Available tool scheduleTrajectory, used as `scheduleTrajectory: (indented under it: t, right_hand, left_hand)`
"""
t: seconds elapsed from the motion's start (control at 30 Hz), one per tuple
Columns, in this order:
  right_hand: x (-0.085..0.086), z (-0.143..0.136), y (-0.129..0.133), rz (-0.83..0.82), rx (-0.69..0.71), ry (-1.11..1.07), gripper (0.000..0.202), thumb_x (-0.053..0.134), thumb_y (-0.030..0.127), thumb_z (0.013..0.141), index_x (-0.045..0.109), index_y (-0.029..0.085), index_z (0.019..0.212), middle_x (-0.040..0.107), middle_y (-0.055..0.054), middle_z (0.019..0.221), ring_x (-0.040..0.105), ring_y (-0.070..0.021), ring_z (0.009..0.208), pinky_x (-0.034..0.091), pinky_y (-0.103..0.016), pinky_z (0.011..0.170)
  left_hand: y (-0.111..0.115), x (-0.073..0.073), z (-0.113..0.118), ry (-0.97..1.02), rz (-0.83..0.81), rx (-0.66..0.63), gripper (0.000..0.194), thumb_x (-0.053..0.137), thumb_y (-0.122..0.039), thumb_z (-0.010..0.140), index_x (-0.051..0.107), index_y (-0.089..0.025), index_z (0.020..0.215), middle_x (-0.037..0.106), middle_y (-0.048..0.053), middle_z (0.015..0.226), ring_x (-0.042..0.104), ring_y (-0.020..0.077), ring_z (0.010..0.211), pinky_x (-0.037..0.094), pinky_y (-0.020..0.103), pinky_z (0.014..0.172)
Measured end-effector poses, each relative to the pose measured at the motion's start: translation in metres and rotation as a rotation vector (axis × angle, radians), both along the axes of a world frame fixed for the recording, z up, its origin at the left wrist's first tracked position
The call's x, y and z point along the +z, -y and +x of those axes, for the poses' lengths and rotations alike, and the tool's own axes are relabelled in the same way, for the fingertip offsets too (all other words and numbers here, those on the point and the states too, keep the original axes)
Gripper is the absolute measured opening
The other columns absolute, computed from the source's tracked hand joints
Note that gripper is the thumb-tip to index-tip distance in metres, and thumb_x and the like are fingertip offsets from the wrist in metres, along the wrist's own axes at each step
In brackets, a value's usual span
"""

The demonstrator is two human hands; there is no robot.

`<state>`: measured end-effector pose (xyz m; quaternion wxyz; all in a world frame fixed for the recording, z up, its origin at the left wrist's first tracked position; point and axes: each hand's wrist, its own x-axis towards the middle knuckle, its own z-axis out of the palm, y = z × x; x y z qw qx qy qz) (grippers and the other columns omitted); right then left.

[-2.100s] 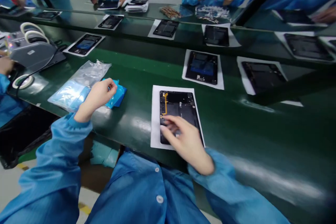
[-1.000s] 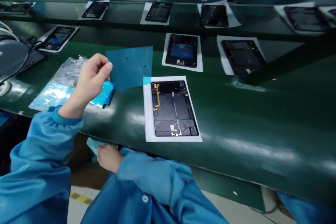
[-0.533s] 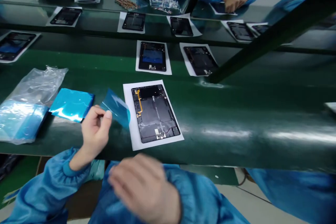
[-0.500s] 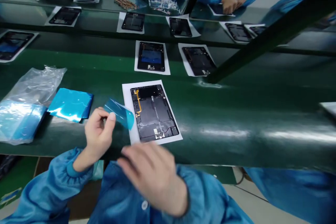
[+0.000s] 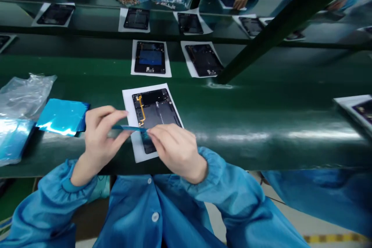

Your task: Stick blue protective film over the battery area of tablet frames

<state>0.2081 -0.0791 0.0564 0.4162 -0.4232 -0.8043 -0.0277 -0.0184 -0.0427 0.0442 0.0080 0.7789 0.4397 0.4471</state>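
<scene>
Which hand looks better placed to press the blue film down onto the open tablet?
Probably the right hand: it pinches the blue film directly over the open tablet, while the left hand holds the outer end.

film stack [image 5: 62, 117] left of tablet [image 5: 155, 112] | tablet on sheet [image 5: 129, 100]

Blue button-front smock, elastic-cuffed sleeves, bare hands.

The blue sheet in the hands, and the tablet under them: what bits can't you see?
- Blue film sheet, head view: edge-on, its face is hidden.
- Open tablet back, head view: the right hand covers its near end.
- Clear plastic bag, head view: cut off by the left edge.
- Left hand: fingertips pinch the film.
</scene>
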Motion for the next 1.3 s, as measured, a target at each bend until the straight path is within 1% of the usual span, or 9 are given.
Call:
scheduleTrajectory:
  t: [0.1, 0.2, 0.3, 0.37, 0.43, 0.63, 0.77, 0.93, 1.3]
  right_hand:
    - [0.000, 0.010, -0.005, -0.065, 0.048, -0.039, 0.014, 0.064, 0.015, 0.100, 0.075, 0.023, 0.103, 0.082, -0.002, 0.095, 0.075, -0.0180, 0.084, 0.060, -0.031, 0.082]
    - [0.002, 0.016, -0.011, -0.144, 0.038, 0.014, 0.015, 0.062, 0.021, 0.100, 0.077, 0.025, 0.100, 0.082, -0.002, 0.091, 0.075, -0.0190, 0.081, 0.061, -0.034, 0.081]
    - [0.003, 0.027, -0.025, -0.329, 0.018, -0.038, 0.016, 0.064, 0.027, 0.098, 0.079, 0.025, 0.095, 0.081, -0.002, 0.088, 0.074, -0.0187, 0.079, 0.061, -0.034, 0.080]
    - [-0.001, 0.042, -0.041, -0.519, -0.032, -0.192, 0.013, 0.071, 0.034, 0.094, 0.079, 0.024, 0.092, 0.080, -0.002, 0.084, 0.073, -0.0182, 0.076, 0.060, -0.034, 0.076]
    - [-0.010, 0.060, -0.061, -0.745, -0.076, -0.410, 0.021, 0.083, 0.042, 0.085, 0.078, 0.022, 0.085, 0.076, -0.002, 0.076, 0.069, -0.0163, 0.066, 0.058, -0.032, 0.066]
    - [-0.046, 0.092, -0.096, -1.292, -0.118, -0.705, 0.038, 0.094, 0.046, 0.065, 0.074, 0.015, 0.070, 0.063, 0.004, 0.056, 0.056, -0.0061, 0.050, 0.043, -0.029, 0.052]
    - [-0.051, 0.090, -0.090, -1.336, -0.178, -0.706, 0.032, 0.089, 0.039, 0.070, 0.074, 0.011, 0.069, 0.063, 0.003, 0.053, 0.057, -0.0039, 0.050, 0.041, -0.031, 0.054]
    - [-0.052, 0.092, -0.081, -1.317, -0.213, -0.776, 0.042, 0.104, 0.042, 0.050, 0.075, 0.017, 0.067, 0.066, 0.002, 0.054, 0.057, -0.0061, 0.048, 0.046, -0.019, 0.046]
    - [-0.049, 0.092, -0.075, -1.255, -0.269, -0.645, 0.040, 0.102, 0.049, 0.057, 0.077, 0.021, 0.069, 0.066, 0.000, 0.055, 0.057, -0.0102, 0.047, 0.047, -0.023, 0.046]
  left_hand:
    - [-0.008, 0.017, -0.002, -0.190, 0.066, -0.164, 0.002, 0.078, -0.030, 0.095, 0.077, -0.030, 0.096, 0.076, 0.000, 0.088, 0.065, 0.0193, 0.083, 0.045, 0.038, 0.078]
    - [-0.016, 0.030, 0.005, -0.309, 0.013, -0.224, 0.015, 0.070, -0.040, 0.101, 0.078, -0.029, 0.094, 0.076, 0.000, 0.087, 0.066, 0.0194, 0.086, 0.044, 0.037, 0.077]
    - [-0.027, 0.031, 0.008, -0.310, -0.129, -0.165, 0.033, 0.068, -0.051, 0.100, 0.072, -0.029, 0.124, 0.073, 0.006, 0.120, 0.066, 0.0250, 0.113, 0.050, 0.040, 0.092]
    - [-0.035, 0.023, 0.002, -0.234, -0.163, -0.089, 0.055, 0.071, -0.053, 0.098, 0.062, -0.021, 0.141, 0.066, 0.014, 0.135, 0.061, 0.0290, 0.127, 0.052, 0.042, 0.097]
    - [-0.042, 0.008, -0.005, -0.213, -0.215, -0.120, 0.045, 0.069, -0.049, 0.100, 0.067, -0.018, 0.132, 0.071, 0.013, 0.120, 0.066, 0.0273, 0.115, 0.053, 0.039, 0.090]
    - [-0.051, -0.042, -0.013, -0.317, -0.473, -0.582, 0.026, 0.062, -0.043, 0.105, 0.079, -0.024, 0.102, 0.079, 0.004, 0.097, 0.070, 0.0203, 0.090, 0.049, 0.035, 0.083]
    - [-0.052, -0.054, -0.011, -0.341, -0.505, -0.671, 0.033, 0.065, -0.056, 0.101, 0.081, -0.026, 0.105, 0.078, 0.003, 0.098, 0.067, 0.0190, 0.089, 0.042, 0.034, 0.081]
    - [-0.052, -0.056, -0.011, -0.387, -0.410, -0.765, 0.033, 0.059, -0.050, 0.106, 0.079, -0.024, 0.104, 0.072, 0.002, 0.091, 0.058, 0.0159, 0.083, 0.036, 0.031, 0.078]
    - [-0.053, -0.054, -0.008, -0.411, -0.402, -0.744, 0.026, 0.061, -0.046, 0.106, 0.077, -0.026, 0.101, 0.071, 0.001, 0.091, 0.058, 0.0155, 0.080, 0.034, 0.032, 0.075]
